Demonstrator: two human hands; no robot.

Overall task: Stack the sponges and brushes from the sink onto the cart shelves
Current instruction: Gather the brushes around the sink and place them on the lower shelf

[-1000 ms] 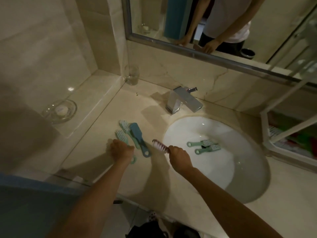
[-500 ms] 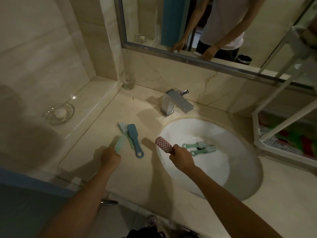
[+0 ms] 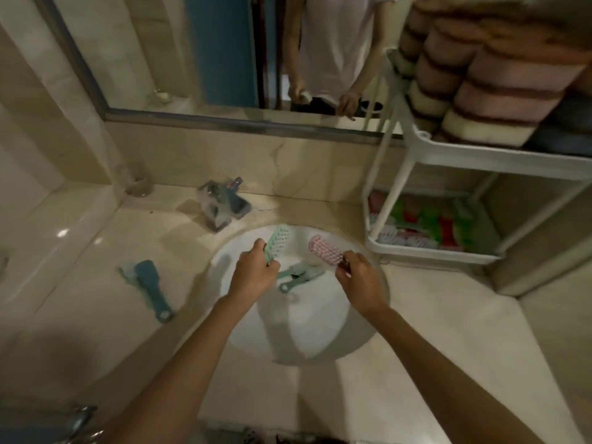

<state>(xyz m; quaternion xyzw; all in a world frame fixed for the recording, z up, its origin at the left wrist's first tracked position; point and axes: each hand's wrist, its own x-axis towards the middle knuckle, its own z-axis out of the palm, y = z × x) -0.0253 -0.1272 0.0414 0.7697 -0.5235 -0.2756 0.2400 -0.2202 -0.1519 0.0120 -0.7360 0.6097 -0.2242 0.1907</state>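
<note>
Where the counter meets the wall, a cart stands.

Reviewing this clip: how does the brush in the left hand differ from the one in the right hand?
Colour: the green brush is mint, the pink brush is pink. Holder: the left hand grips the green brush, the right hand the pink brush. Pose: the green brush points steeply away, while the pink brush lies flatter, head pointing left. Both are held by the handle above the sink.
</note>
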